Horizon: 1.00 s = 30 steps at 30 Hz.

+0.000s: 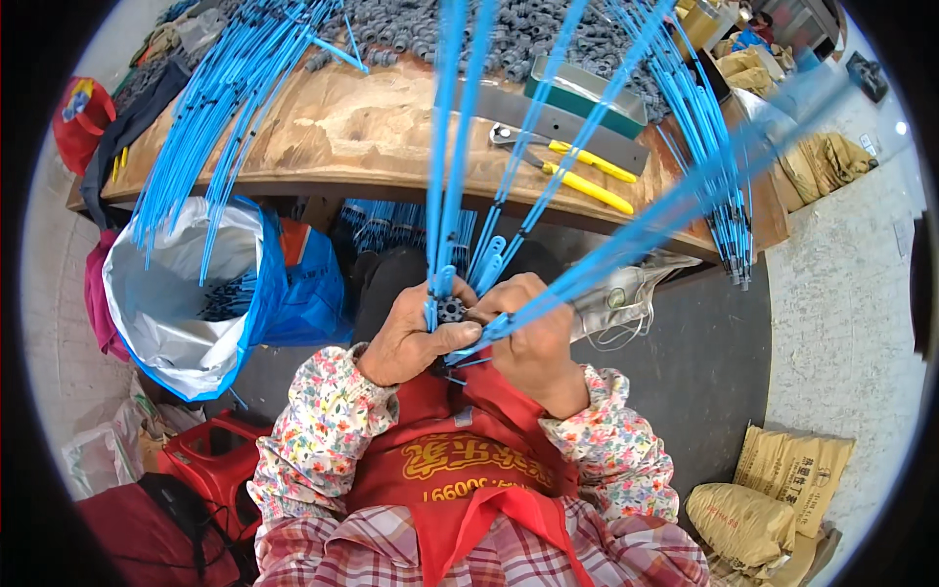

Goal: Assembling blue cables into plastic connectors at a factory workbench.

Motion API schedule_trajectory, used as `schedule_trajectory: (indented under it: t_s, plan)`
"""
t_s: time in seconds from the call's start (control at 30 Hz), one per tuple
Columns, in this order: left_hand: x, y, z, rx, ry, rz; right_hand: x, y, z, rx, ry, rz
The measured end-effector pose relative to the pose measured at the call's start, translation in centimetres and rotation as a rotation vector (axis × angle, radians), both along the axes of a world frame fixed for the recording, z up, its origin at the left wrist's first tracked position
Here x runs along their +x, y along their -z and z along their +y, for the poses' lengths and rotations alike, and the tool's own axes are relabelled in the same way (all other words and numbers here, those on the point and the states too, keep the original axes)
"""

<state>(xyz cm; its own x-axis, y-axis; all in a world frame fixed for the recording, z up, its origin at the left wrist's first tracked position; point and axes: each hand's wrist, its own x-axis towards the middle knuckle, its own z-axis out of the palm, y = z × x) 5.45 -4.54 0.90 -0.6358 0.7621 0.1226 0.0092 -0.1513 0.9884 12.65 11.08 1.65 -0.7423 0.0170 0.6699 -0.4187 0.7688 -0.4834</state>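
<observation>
The left hand [413,333] grips one round dark notched hub [451,310]. The right hand [536,342] holds long blue plastic rods [592,272], count unclear.

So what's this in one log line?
left hand: holding dark hub | right hand: holding blue rods | yellow-handled tool: on table

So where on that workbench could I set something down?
Bare wood on the workbench lies between the left rod bundle, grey fittings and yellow-handled pliers. Crowded: the back, and the right end under another rod bundle.

Workshop — rough wooden bench [342,117], yellow-handled pliers [587,188], heaped grey fittings [518,39]
</observation>
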Motion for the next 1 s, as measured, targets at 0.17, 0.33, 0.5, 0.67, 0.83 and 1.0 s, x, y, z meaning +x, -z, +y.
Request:
schedule_trajectory:
  t_s: [0.17,0.33,0.5,0.67,0.83,1.0]
  plan:
    - [-0.2,4.2,-0.4,0.207,-0.373,-0.132,-1.0,-1.3,0.0,-0.28,-0.121,-0.217]
    - [-2.5,3.0,-2.3,0.605,-0.134,-0.483,-3.1,-2.9,6.5,-0.046,0.247,0.007]
    - [-2.0,2.4,-3.0,0.641,-0.135,-0.492,-5.8,-3.5,11.5,0.288,0.358,0.025]
    - [-3.1,4.2,-2.9,0.503,0.0,-0.311,-5.6,-3.6,11.5,0.502,0.334,-0.088]
    - [-2.2,1.7,-1.8,0.466,-0.061,-0.177,-4.9,-3.4,11.2,0.476,0.28,-0.01]
    - [-2.7,2.6,-1.8,0.512,-0.002,-0.232,2.9,-5.7,7.3,-0.527,0.005,-0.31]
